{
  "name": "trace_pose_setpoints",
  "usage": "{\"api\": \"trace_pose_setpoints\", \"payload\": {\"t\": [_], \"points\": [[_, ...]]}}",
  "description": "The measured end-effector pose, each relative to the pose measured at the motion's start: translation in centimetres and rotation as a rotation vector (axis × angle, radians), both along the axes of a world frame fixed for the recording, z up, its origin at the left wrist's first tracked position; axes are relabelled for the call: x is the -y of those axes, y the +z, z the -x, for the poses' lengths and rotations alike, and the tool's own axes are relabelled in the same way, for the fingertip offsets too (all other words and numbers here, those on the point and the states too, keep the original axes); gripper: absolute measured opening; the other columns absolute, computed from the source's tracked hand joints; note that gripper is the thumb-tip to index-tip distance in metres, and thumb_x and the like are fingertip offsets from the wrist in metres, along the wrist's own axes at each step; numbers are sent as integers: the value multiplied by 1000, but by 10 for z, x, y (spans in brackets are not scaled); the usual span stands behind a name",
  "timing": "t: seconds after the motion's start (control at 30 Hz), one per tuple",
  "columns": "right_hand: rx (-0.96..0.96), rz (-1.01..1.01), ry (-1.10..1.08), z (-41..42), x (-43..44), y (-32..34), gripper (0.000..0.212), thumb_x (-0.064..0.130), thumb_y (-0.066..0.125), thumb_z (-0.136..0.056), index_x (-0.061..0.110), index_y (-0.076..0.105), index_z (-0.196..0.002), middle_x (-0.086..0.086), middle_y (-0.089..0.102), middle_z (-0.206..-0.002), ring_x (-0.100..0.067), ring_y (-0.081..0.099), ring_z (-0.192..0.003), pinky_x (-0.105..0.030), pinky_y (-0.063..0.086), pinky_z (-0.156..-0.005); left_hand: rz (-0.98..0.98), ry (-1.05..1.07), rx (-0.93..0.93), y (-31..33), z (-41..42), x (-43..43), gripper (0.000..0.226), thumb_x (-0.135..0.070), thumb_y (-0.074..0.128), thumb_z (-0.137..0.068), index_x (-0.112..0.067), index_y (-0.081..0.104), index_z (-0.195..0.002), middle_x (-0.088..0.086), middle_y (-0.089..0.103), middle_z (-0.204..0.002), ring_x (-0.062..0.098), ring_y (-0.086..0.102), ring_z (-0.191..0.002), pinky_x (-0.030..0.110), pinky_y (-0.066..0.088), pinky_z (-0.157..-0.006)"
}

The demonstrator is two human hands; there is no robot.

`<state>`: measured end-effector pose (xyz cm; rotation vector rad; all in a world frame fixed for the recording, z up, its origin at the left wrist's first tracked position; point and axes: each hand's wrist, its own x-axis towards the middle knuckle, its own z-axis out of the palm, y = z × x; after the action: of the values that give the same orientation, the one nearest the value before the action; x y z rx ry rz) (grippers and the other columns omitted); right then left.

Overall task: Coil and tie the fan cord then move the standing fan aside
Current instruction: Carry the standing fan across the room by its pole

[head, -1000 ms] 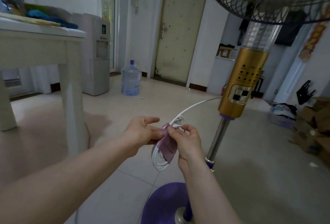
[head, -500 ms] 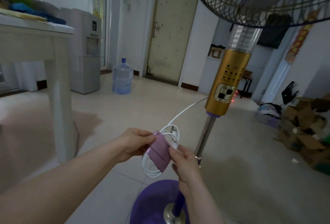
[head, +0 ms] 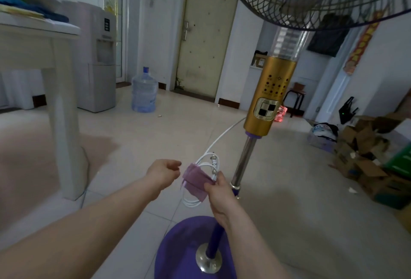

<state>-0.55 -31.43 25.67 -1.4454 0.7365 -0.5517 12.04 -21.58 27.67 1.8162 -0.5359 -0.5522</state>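
Observation:
The standing fan has a gold control column (head: 270, 98), a chrome pole and a round purple base (head: 178, 249) on the tiled floor in front of me. Its white cord (head: 222, 136) runs from the column down to a small coil (head: 209, 163) wrapped in a pink-purple band (head: 195, 180). My right hand (head: 220, 194) pinches the band and coil from the right side. My left hand (head: 163, 173) hovers just left of the band, apart from it, fingers loosely curled and holding nothing.
A white table (head: 35, 40) with its leg (head: 64, 123) stands at left. Behind it are a water dispenser (head: 97, 56) and a water bottle (head: 144, 90). Cardboard boxes (head: 373, 156) pile up at right. A closed door (head: 206, 31) is at the back.
My left hand has let go of the band and drawn back a little to the left. My right hand keeps its hold on the wrapped coil. The view shifted slightly.

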Motion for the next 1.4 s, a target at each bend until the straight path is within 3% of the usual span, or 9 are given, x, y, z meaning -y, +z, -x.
{"api": "trace_pose_setpoints", "payload": {"t": [0.07, 0.13, 0.23, 0.4, 0.63, 0.73, 0.87, 1.07, 1.4], "points": [[-15, -30, 20, 3, 1, 6, 65, -15, 39, -91, 9, 26, -150, -15, 63, -114, -16, 69, -88, -24, 57, -70, -8, 38, 28, -6, 4, 7, 44, -4, 60, -88, -14, 57, -131, 8, 61, -128, 19, 58, -102, 24, 45, -73], [-48, -17, 28, 5, 3, 16, 67, -9, 38, -95, 18, 17, -153, -9, 63, -103, -17, 69, -83, -35, 61, -77, 7, 33, 21, -10, 10, 14, 44, -3, 59, -88, -15, 57, -131, 9, 60, -130, 19, 58, -105, 24, 43, -76], [-142, 65, 24, 12, 7, 29, 69, 2, 42, -98, 31, 14, -154, -6, 49, -134, -21, 52, -112, -36, 45, -100, 14, 3, 9, -13, 21, 23, 44, 1, 56, -89, -15, 57, -130, 9, 60, -130, 21, 58, -113, 25, 44, -80], [-49, 201, 13, 29, 11, 58, 69, 7, 50, -97, 37, 21, -152, 2, 25, -160, -18, 47, -126, -31, 39, -94, 53, -71, 0, -8, 47, 42, 47, 3, 57, -88, -13, 56, -132, 9, 59, -132, 21, 56, -116, 29, 46, -93], [188, 692, -179, 56, 10, 131, 62, 14, 66, -90, 33, 42, -144, 10, 52, -143, -3, 48, -129, -28, 42, -108, 242, -224, 26, 23, 95, 76, 73, -12, 69, -82, -29, 37, -145, 3, 54, -137, 13, 52, -118, 16, 47, -81], [188, 901, -298, 58, 9, 158, 61, 20, 70, -86, 31, 45, -140, 7, 53, -136, -8, 50, -123, -35, 46, -105, 310, -209, 95, 41, 110, 92, 76, -24, 67, -82, -37, 28, -146, 1, 51, -140, 21, 52, -124, 37, 48, -99], [152, 1098, -509, 52, 17, 189, 74, 29, 77, -78, 27, 38, -142, -4, 43, -136, -19, 41, -125, -41, 38, -107, 482, -131, 99, 66, 127, 111, 58, -18, 57, -88, -35, 37, -140, 1, 57, -128, 21, 58, -110, 13, 51, -70], [86, 963, -542, 32, 36, 227, 107, 31, 83, -72, 24, 11, -152, -13, 29, -148, -31, 38, -133, -48, 35, -110, 370, -59, 135, 75, 129, 127, 50, -14, 50, -94, -28, 34, -140, 4, 59, -128, 21, 57, -114, 22, 44, -83], [130, 717, -466, 20, 72, 242, 100, 34, 82, -72, 30, 17, -148, -4, 57, -131, -30, 59, -116, -45, 48, -97, 207, -69, 276, 66, 114, 154, 16, -15, 46, -95, -11, 45, -111, 10, 61, -103, 23, 56, -88, 35, 45, -76]]}}
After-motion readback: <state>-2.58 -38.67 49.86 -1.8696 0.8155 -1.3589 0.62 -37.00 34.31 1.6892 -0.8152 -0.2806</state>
